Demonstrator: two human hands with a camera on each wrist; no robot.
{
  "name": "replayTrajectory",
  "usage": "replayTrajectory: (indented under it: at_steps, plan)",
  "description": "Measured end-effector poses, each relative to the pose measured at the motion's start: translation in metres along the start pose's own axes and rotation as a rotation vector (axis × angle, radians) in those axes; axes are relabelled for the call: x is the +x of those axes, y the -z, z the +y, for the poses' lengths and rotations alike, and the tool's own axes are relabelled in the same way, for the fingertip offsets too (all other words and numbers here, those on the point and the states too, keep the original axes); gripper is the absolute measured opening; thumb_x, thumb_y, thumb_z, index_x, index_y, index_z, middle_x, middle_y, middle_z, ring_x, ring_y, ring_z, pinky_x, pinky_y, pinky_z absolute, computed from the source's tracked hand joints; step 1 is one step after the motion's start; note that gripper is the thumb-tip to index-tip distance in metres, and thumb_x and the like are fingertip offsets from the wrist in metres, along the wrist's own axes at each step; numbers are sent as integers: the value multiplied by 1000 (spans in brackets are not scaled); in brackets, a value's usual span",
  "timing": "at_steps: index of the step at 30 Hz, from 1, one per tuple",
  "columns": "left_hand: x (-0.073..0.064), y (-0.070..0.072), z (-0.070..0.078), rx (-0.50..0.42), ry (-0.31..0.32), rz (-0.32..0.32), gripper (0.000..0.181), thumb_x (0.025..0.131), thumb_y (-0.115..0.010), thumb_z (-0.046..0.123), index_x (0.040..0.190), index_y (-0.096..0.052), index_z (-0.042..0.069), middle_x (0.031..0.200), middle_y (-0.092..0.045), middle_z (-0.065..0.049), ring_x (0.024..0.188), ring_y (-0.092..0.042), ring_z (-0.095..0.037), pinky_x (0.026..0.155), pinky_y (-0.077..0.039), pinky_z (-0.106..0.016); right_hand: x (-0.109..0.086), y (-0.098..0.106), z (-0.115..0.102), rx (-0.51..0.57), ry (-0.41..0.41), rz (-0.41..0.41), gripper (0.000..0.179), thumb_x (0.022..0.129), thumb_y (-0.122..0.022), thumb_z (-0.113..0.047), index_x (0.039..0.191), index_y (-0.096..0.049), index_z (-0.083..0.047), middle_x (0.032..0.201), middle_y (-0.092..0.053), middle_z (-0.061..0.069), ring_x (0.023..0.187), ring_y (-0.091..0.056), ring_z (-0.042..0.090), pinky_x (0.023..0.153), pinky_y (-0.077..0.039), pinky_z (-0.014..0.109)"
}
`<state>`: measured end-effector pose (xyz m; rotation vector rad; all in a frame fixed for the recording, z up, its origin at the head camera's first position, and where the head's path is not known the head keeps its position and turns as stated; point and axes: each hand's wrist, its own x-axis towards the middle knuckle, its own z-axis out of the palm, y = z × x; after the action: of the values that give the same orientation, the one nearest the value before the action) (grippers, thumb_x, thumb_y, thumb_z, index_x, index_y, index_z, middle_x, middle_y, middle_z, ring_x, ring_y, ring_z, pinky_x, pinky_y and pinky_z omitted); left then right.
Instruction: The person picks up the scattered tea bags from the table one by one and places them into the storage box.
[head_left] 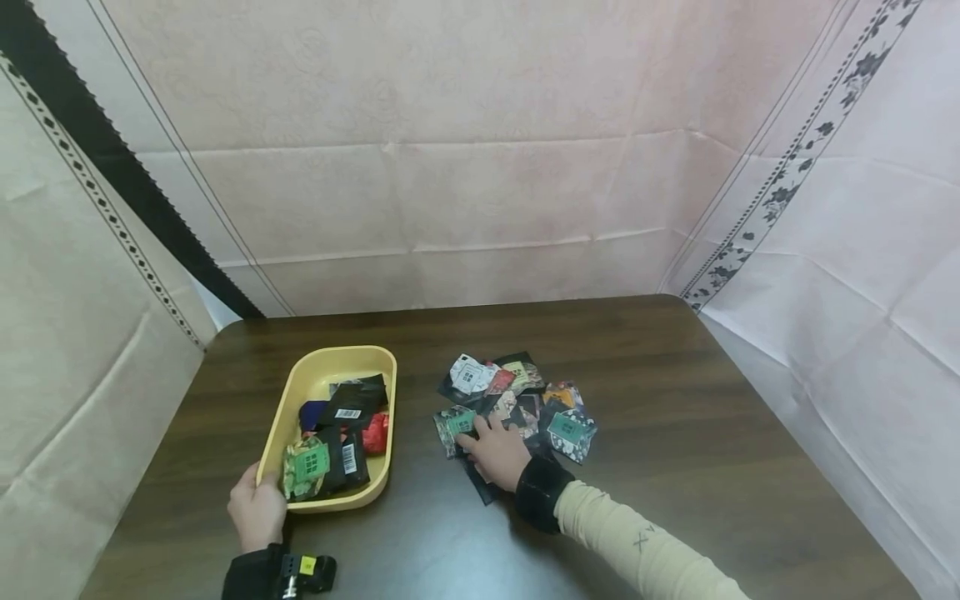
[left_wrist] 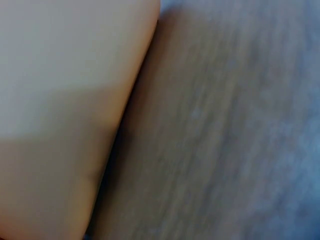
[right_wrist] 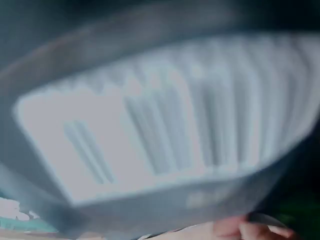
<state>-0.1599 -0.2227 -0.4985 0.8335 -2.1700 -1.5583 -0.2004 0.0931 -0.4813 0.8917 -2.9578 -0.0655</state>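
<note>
My left hand [head_left: 257, 507] grips the near-left corner of a yellow plastic basket [head_left: 300, 379], thumb at the rim. Inside lie dark packets with barcode labels, a red one, and a packet with a green label [head_left: 307, 465]. To the right, my right hand [head_left: 501, 454] rests with spread fingers on a loose pile of small printed packets [head_left: 570, 432]. Up close in the right wrist view, a dark packet with a blurred white barcode label [right_wrist: 150, 125] nearly fills the picture, fingertips [right_wrist: 250, 230] showing at its lower edge. The left wrist view holds mostly a blurred pale surface.
Everything stands on a dark brown wooden table [head_left: 675, 417] with rounded far corners. Behind it hangs a pale cloth [head_left: 480, 208] with patterned border strips. A black wristband with a small device [head_left: 307, 571] sits at the left wrist.
</note>
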Motion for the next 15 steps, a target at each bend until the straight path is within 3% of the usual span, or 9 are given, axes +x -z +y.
replayTrajectory:
  at_steps: [8, 15]
  plan:
    - [-7, 7, 6, -47, -1, -32, 40, 93, -31, 5, 127, -44, -12, 125, -45, -33, 113, -41, -40, 95, -31, -54, 8, 8, -4, 55, -20, 70, 36, 77, -67, -10, 111, -60, -21, 107, -51, 9, 91, -46, 23, 61, -48, 32]
    - [-9, 7, 8, -35, -25, -45, 40, 92, -32, 5, 125, -45, -13, 124, -45, -34, 113, -42, -41, 95, -31, -54, 28, 27, -27, 12, 17, 251, 31, 79, -60, -9, 107, -60, -22, 98, -50, 6, 87, -46, 21, 51, -44, 27]
